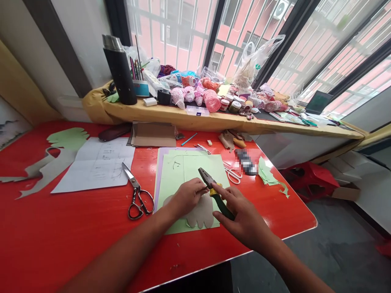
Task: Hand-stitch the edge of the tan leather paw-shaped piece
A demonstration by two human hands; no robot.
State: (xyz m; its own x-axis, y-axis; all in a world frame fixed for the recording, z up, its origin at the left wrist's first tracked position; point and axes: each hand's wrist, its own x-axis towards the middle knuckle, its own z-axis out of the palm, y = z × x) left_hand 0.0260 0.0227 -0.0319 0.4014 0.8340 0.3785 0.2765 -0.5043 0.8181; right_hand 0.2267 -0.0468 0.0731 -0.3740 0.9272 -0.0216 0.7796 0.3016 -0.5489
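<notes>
My right hand (241, 207) grips a pair of pliers (220, 200) with green and yellow handles; their metal jaws point up and to the left. Close beside the jaws, my left hand (191, 194) is closed in a pinch, and what its fingertips hold is too small to make out. Under both hands lies a grey cut-out shape with a scalloped edge (200, 213), partly hidden by the left hand. It rests on a stack of light green sheets (210, 162) with a lilac sheet showing beneath.
Black-handled scissors (137, 197) lie to the left, beside a white paper with drawings (97, 162). White-handled scissors (233, 175) and green scraps (269, 173) are at right. A black thermos (119, 73), yarn and jars crowd the windowsill (171, 116).
</notes>
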